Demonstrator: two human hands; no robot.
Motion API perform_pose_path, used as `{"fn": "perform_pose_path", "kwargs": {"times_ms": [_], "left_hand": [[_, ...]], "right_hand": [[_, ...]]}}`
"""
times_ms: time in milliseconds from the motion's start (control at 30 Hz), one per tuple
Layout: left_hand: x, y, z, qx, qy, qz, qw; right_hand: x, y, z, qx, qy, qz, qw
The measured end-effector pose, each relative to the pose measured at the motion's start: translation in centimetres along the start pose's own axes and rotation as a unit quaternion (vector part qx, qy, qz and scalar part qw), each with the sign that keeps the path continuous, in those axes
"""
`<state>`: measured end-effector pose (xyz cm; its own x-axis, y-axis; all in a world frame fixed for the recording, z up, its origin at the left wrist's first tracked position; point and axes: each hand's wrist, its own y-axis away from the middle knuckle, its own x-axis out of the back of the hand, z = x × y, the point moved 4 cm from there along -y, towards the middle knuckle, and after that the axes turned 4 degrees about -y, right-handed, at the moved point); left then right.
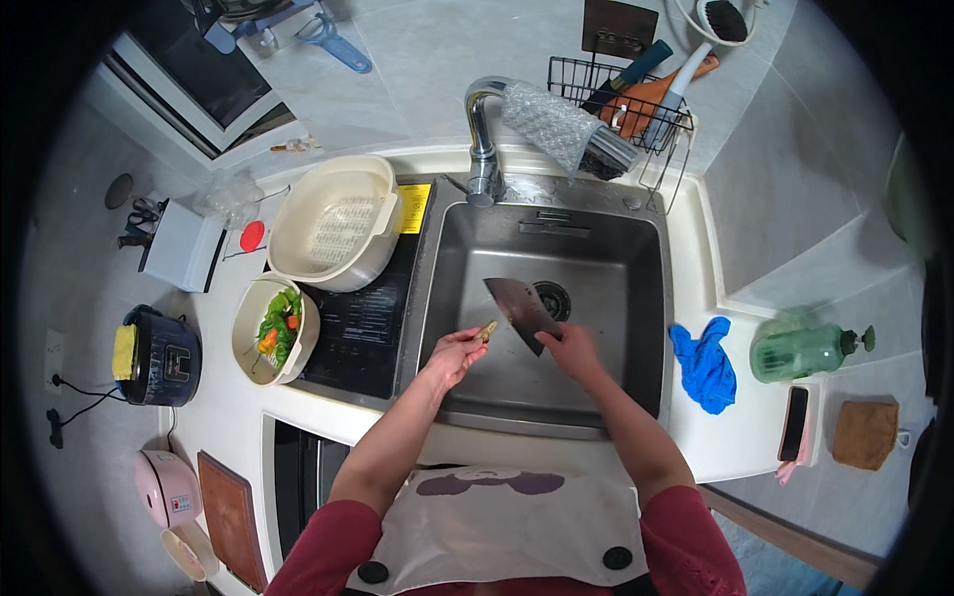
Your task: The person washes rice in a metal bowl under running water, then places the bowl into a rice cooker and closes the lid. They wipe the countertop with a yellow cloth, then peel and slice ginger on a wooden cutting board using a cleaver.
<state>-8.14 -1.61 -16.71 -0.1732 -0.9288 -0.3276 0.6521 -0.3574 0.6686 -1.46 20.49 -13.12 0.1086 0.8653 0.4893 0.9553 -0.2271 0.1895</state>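
Observation:
My left hand point(456, 357) pinches a small knobbly brownish piece, which looks like ginger root point(486, 331), between thumb and fingers. A broad-bladed cleaver point(522, 309) is in my right hand point(570, 352), its blade angled up and left, a short gap from the root. Both hands are over the stainless steel sink point(477, 402). Part of the drain point(553, 299) shows behind the blade; the cleaver's handle is hidden in my fist.
The chrome faucet point(484, 167) rises behind the sink. To the left stand a large cream basin point(287, 223) and a smaller colander point(302, 361) holding peppers point(282, 328). On the right lie a blue cloth point(704, 365) and a green pump bottle point(801, 353). A wire rack point(570, 82) holds utensils.

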Motion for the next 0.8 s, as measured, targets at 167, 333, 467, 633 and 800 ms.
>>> {"fn": "perform_pose_path", "kwargs": {"times_ms": [167,333,467,633,800], "left_hand": [[-0.8,-0.1,0.3,-0.023,0.011,-0.004,1.000],[-0.8,0.3,1.2,-0.083,-0.058,0.036,0.994],[-1.1,0.5,1.2,-0.086,-0.068,0.047,0.993],[-0.4,0.3,0.4,-0.075,-0.107,0.059,0.990],[-0.4,0.4,0.8,-0.070,-0.103,0.077,0.989]], "right_hand": [[-0.5,0.5,-1.4,0.040,0.056,0.016,0.998],[-0.1,1.3,-2.7,0.037,0.139,-0.006,0.990],[-0.6,1.8,-3.2,0.052,0.161,-0.007,0.986],[-0.9,1.2,-2.0,0.041,0.166,0.005,0.985],[-1.1,1.7,-2.6,0.055,0.152,-0.012,0.987]]}}
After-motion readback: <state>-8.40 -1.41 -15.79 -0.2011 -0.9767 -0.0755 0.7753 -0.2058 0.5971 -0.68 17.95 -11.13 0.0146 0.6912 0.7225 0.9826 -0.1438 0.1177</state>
